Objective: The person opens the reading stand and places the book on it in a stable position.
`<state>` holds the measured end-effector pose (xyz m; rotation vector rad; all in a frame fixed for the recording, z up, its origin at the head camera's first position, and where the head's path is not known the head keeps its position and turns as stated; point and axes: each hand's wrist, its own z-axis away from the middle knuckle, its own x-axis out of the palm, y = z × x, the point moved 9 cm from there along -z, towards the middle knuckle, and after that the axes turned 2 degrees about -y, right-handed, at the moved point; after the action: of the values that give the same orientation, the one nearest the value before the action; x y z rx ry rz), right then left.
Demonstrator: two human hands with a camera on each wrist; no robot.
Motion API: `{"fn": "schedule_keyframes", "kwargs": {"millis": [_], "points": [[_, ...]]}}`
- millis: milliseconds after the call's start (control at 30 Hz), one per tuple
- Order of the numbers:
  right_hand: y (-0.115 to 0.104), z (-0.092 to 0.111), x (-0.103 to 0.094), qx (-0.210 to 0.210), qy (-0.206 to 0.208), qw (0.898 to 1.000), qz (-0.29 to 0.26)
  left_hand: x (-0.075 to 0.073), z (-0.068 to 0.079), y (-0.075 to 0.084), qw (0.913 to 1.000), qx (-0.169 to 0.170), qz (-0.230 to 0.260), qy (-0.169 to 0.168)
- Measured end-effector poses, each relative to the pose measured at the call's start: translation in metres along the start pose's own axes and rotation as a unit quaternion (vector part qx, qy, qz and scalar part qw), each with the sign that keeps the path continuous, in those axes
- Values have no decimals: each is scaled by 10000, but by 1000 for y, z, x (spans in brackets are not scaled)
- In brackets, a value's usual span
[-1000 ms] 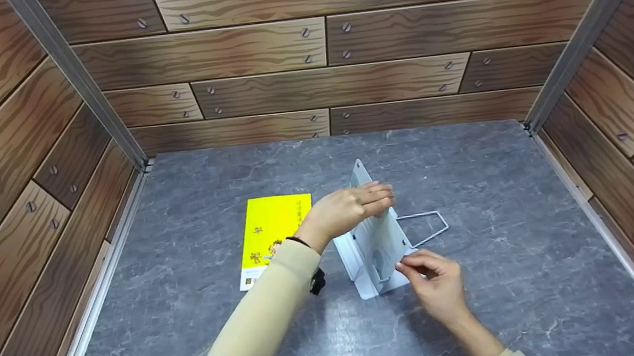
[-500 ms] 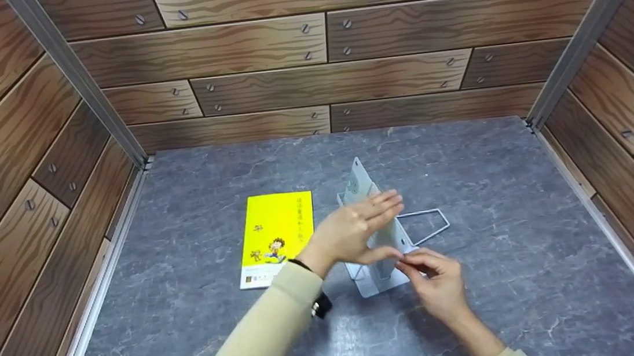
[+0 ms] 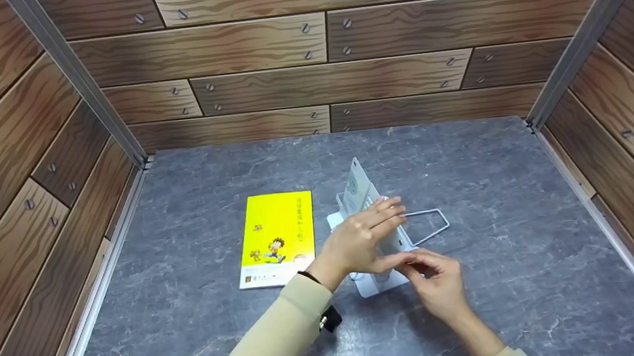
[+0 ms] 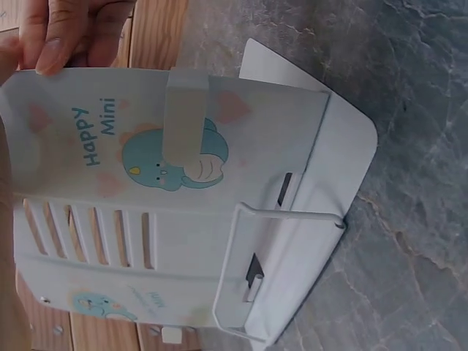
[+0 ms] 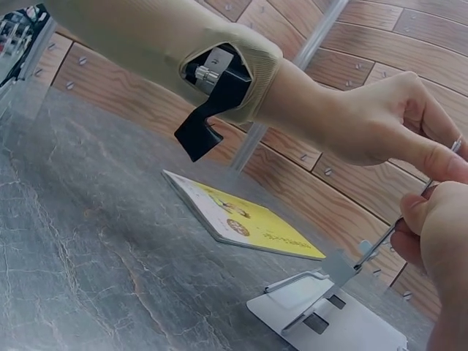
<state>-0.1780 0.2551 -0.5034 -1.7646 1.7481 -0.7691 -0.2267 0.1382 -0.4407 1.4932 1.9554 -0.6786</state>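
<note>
A white metal book stand [image 3: 357,183] with printed dinosaurs stands on the table, its panel [image 4: 161,131] tilted up from the base plate [image 4: 322,157]. At the panel's raised edge, my left hand [image 3: 361,240] holds on with thumb and fingers on either side. Its thumb is next to my right hand [image 3: 437,282], which pinches the panel's near corner. In the right wrist view both thumbs meet near that thin edge. A wire leg [image 3: 432,226] sticks out to the right of the stand. Part of the panel is hidden behind my left hand.
Left of the stand lies a yellow book [image 3: 276,234], flat, with a cartoon figure on its cover. Wood-patterned walls [image 3: 262,93] enclose the grey marbled table [image 3: 193,225] at the back and sides.
My left hand has shifted slightly nearer along the panel, and its thumb has come down beside my right hand. The panel stands at a somewhat different tilt. The right hand stays in place.
</note>
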Motion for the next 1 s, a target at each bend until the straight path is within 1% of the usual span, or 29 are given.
{"fn": "schedule_keyframes", "kwargs": {"millis": [100, 233, 367, 467, 600, 700, 767, 833, 933, 1000], "points": [[-1, 0, 1, -8, -58, 10000, -46, 0, 1, -1, 9998, -6, 202, 81], [0, 2, 1, 55, -28, 10000, -43, 0, 2, -2, 9993, 60, 349, 125], [1, 4, 1, 117, -19, 9999, 21, -1, 3, -2, 9991, 186, 342, 172], [0, 5, 2, 89, -28, 9997, 218, -3, 4, -3, 9988, 237, 362, 233], [-3, 6, 4, -122, -48, 9977, 660, -5, 5, -4, 9982, 284, 437, 289], [-7, 7, 6, -403, -35, 9919, 1201, -5, 6, -5, 9976, 315, 533, 298], [-11, 8, 8, -595, -24, 9849, 1626, -5, 7, -6, 9973, 329, 589, 290], [-17, 7, 11, -761, 29, 9785, 1919, -5, 7, -7, 9970, 348, 635, 275], [-21, 8, 14, -928, 122, 9716, 2173, -5, 8, -8, 9961, 398, 730, 288], [-21, 10, 16, -991, 207, 9699, 2213, -6, 8, -9, 9952, 432, 825, 313]]}}
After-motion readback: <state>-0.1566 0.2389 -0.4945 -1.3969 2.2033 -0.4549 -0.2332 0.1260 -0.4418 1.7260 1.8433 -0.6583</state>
